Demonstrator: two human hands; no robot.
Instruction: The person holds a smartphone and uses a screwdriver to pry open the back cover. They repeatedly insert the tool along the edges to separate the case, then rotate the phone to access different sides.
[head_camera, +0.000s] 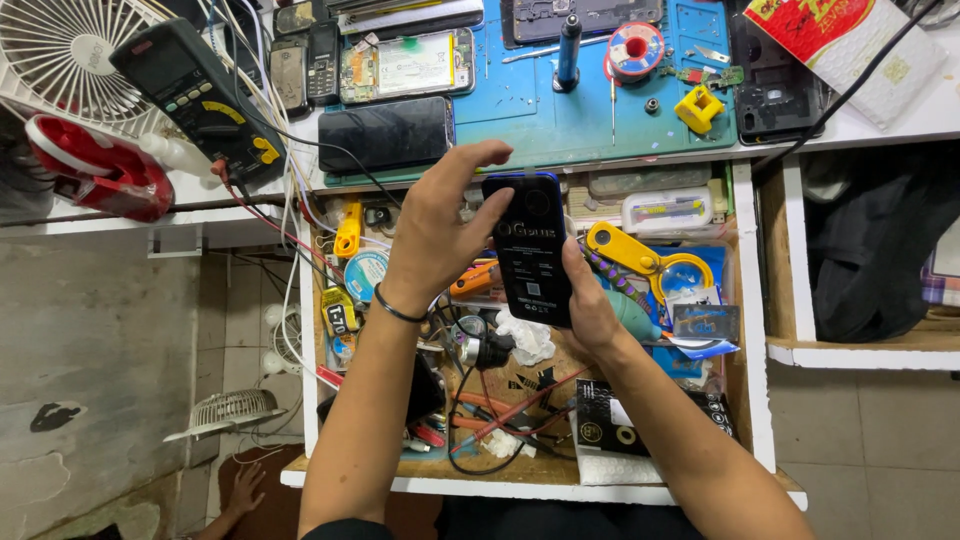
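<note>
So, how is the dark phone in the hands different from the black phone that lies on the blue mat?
The dark phone is held in the air above the open drawer, gripped by the left hand and right hand; the black phone lies flat and untouched on the blue mat. The held one stands lengthwise and shows its printed back; the lying one is sideways and shows a plain glossy face. Both are dark, slim rectangles.

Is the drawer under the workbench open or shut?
Open: the drawer is pulled out, and its tools and cables show beneath both hands holding the phone.
</note>
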